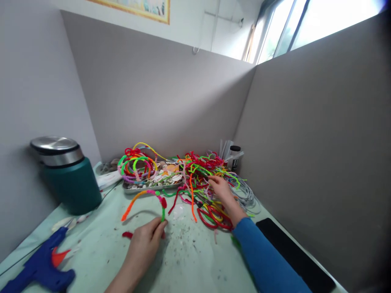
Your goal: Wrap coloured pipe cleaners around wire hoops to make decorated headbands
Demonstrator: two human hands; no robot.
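Observation:
My left hand [146, 240] rests low on the pale green table [189, 264], fingers pinched on the green end of an arched, multicoloured pipe-cleaner band [143, 197] that runs orange, pink, green and red. A small red piece [127, 235] lies beside that hand. My right hand [222, 191], in a blue sleeve, reaches into a loose heap of coloured pipe cleaners [203, 175]; its fingers curl among the strands and what they hold is hidden.
A metal tray [146, 186] with shells and looped pipe cleaners sits at the back. A teal canister with a steel lid [69, 175] stands left. A blue glue gun [42, 264] lies at the front left. A black phone [293, 252] lies right. Grey partition walls close in.

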